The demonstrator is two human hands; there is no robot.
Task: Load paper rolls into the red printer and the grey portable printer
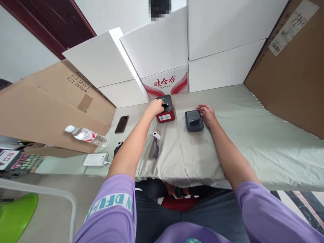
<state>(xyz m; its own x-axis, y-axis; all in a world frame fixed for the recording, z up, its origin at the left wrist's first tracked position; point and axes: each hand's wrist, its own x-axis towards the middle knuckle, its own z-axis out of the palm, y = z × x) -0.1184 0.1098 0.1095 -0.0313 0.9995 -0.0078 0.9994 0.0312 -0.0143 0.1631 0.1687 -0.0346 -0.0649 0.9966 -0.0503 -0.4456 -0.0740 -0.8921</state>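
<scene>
Sleeves of purple fabric are filling the near edge of the view, and both forearms are extending away across the table [253, 141], which is draped in a pale green cloth.

Near left items are lying clear of the arms: a white power bank [95, 159] with its cable at the table's near left corner, a water bottle [86, 135] resting on its side on the brown cardboard [37, 114], and a dark phone [122, 124] lying flat farther in. A small white paper roll [156, 135] is lying between the forearms, with a grey strip [156, 152] trailing toward the near edge.

Farther in, the left hand [155, 108] is resting on top of the red label printer [165, 108], fingers curled over its black upper face, apparently pressing or steadying the unit; no full enclosing grip is visible. The right hand [207, 114] is lying loosely open, fingers touching the right side of the dark grey device [194, 120], probably keeping it from sliding on the cloth. The two units are sitting side by side, slightly apart, near the table centre.

Farthest away, stacked white boxes [162, 44] and a red-and-white carton [165, 82] are forming a back wall.
</scene>
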